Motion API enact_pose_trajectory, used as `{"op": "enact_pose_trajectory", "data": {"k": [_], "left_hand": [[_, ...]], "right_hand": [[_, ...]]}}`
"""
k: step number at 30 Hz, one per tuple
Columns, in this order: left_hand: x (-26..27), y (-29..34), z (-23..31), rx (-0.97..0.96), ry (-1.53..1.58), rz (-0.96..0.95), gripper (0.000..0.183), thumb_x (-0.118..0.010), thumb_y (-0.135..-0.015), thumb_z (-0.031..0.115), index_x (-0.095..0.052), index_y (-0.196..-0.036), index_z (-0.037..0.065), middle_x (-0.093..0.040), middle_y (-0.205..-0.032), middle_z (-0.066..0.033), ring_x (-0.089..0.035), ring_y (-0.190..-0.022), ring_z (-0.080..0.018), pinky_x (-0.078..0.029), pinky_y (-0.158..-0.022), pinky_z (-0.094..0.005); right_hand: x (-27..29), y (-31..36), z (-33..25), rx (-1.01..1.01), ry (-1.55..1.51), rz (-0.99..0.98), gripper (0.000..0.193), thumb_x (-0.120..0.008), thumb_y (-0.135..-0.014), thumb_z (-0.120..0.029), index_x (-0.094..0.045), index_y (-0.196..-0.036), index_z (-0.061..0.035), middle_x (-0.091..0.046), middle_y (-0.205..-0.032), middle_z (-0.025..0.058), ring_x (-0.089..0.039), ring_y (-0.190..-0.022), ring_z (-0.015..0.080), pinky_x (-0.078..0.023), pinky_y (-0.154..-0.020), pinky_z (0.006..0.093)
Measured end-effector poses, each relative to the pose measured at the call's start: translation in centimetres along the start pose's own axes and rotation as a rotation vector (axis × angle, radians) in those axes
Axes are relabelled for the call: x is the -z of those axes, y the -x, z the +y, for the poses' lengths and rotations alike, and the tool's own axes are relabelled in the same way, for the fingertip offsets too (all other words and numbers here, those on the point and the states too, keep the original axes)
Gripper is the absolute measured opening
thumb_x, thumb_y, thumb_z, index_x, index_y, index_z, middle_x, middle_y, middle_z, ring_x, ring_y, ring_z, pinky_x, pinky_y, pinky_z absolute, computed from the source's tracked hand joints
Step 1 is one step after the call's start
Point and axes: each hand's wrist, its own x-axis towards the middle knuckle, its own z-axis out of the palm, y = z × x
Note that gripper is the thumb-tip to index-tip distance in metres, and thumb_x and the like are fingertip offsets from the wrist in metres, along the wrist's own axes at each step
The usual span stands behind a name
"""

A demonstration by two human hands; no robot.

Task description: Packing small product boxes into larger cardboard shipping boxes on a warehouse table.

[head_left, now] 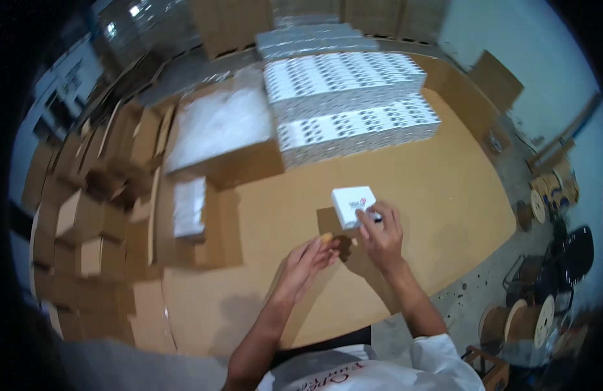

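A small flat white box point(351, 203) with a red and dark print is held over the middle of the cardboard-covered table. My right hand point(383, 238) grips it at its lower right edge, with the fingers bent over that side. A small dark spot shows by these fingers, too small to name. Below and left of the box is my left hand point(307, 266), its fingers stretched out and apart from the box. Something orange-yellow point(326, 238) covers or sits at one of its fingertips; I cannot tell which. No other thing shows in this hand.
Stacked rows of white boxes point(360, 127) stand at the table's far side. Left of them is a carton point(246, 163) topped with clear plastic bags. An open carton point(220, 225) holds white packs. More cartons point(99, 218) crowd the left; cable reels point(513, 322) and a black chair point(569, 257) stand right.
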Motion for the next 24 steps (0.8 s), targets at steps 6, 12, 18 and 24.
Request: {"op": "enact_pose_trajectory", "data": {"k": [6, 12, 18, 24], "left_hand": [[7.3, 6.4, -2.3, -0.148, -0.131, 0.089, 0.034, -0.069, -0.097, 0.014, -0.06, -0.127, -0.001, -0.069, -0.115, -0.0085, -0.066, -0.102, -0.0141, -0.053, -0.092, -0.0291], [13.2, 12.5, -1.9, -0.312, -0.497, 0.087, 0.04, -0.074, -0.09, 0.001, -0.06, -0.127, -0.004, -0.069, -0.114, -0.011, -0.067, -0.104, -0.0157, -0.055, -0.094, -0.031], [14.0, 15.6, -3.4, -0.557, -0.858, 0.171, 0.035, -0.076, -0.086, 0.0, -0.065, -0.119, -0.005, -0.07, -0.11, -0.0118, -0.07, -0.102, -0.0196, -0.058, -0.089, -0.0311], [15.2, 15.4, -2.9, -0.566, -0.923, 0.208, 0.038, -0.075, -0.084, -0.005, -0.063, -0.12, -0.008, -0.066, -0.115, -0.0138, -0.067, -0.104, -0.0189, -0.057, -0.092, -0.0315]], "right_hand": [[0.4, 7.4, -13.4, 0.016, -0.219, -0.216, 0.05, -0.079, -0.065, 0.004, -0.069, -0.113, -0.0055, -0.055, -0.124, 0.0158, -0.058, -0.115, 0.0369, -0.051, -0.094, 0.0438], [0.8, 9.0, -18.5, -0.635, -0.826, -0.307, 0.053, -0.072, -0.085, 0.003, -0.053, -0.134, -0.001, -0.061, -0.124, 0.0195, -0.065, -0.111, 0.0279, -0.056, -0.087, 0.0349], [-0.1, 12.5, -20.0, -0.632, -0.84, -0.405, 0.031, -0.071, -0.088, 0.001, -0.063, -0.118, 0.0029, -0.071, -0.105, 0.016, -0.071, -0.095, 0.0225, -0.058, -0.08, 0.0325], [-0.9, 11.7, -20.4, -0.609, -0.786, -0.407, 0.032, -0.07, -0.089, 0.0, -0.063, -0.119, 0.0032, -0.071, -0.107, 0.0169, -0.072, -0.095, 0.0245, -0.058, -0.083, 0.0341]]}}
